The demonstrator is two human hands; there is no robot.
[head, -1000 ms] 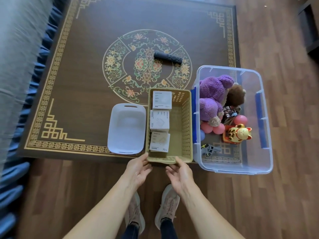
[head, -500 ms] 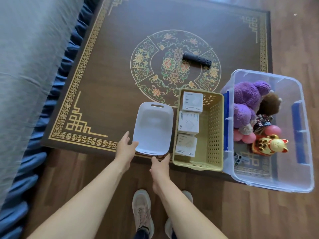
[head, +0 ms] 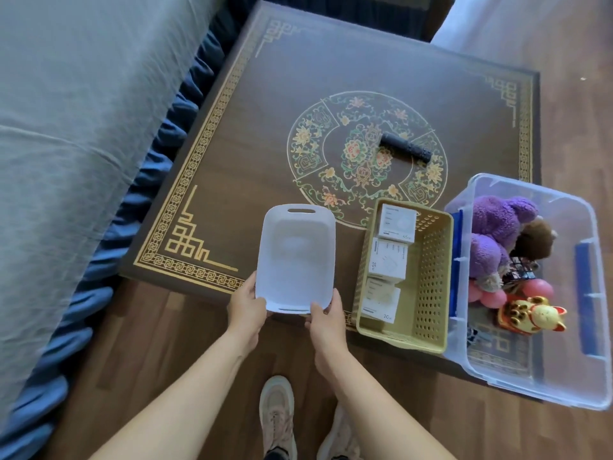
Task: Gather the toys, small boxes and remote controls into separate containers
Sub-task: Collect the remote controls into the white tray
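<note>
An empty white tray (head: 295, 247) lies on the rug's near edge. My left hand (head: 247, 310) grips its near left corner and my right hand (head: 326, 318) grips its near right corner. To the right, a yellow perforated basket (head: 431, 277) holds three small white boxes (head: 388, 258) in a row. A clear plastic bin (head: 544, 370) at the far right holds a purple plush (head: 494, 227), a brown plush, pink balls and a gold lucky cat (head: 534, 315). A black remote control (head: 404, 148) lies alone on the rug's floral medallion.
A dark brown rug (head: 265, 134) with gold border covers the wooden floor (head: 149, 360). A grey couch (head: 66, 134) with blue skirt runs along the left. My two shoes show at the bottom centre.
Both hands moved left from the yellow basket's near edge to the white tray and now grip its near corners. The view shifted left.
</note>
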